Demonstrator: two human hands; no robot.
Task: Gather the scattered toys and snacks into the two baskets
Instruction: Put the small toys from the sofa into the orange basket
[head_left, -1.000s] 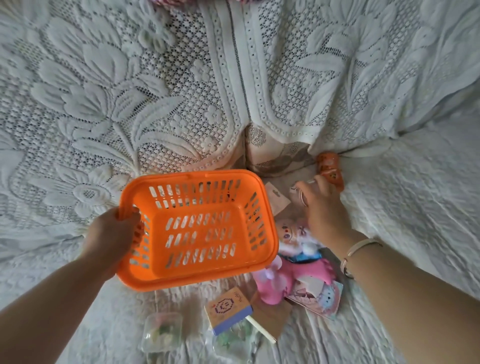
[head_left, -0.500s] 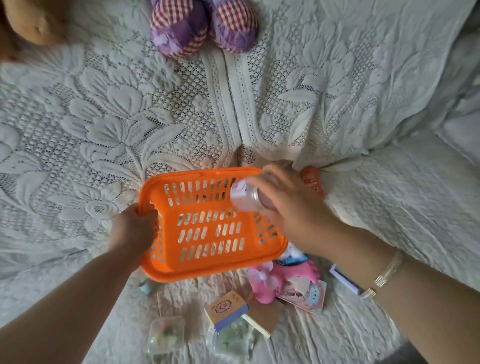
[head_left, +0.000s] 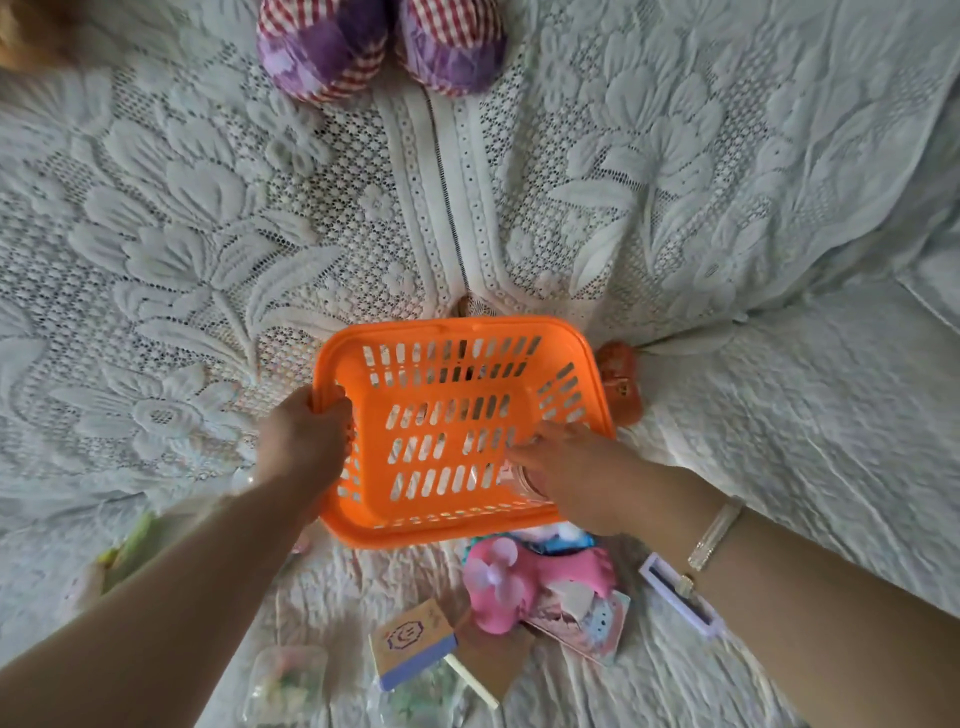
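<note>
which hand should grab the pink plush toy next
Right. The left hand grips the orange basket's rim, steadying it. The right hand is inside the basket setting down a small item, and the pink plush toy lies just below its wrist.

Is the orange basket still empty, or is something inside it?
Not empty: the right hand holds a small item inside the orange basket.

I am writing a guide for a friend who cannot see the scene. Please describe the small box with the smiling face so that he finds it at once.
Start at the orange basket on the white lace cover. Just below its near rim lies a pink plush toy; the box lies to the left of that toy. Unlike its neighbours, it is tan with a purple smiling face on top and a blue side.
</note>
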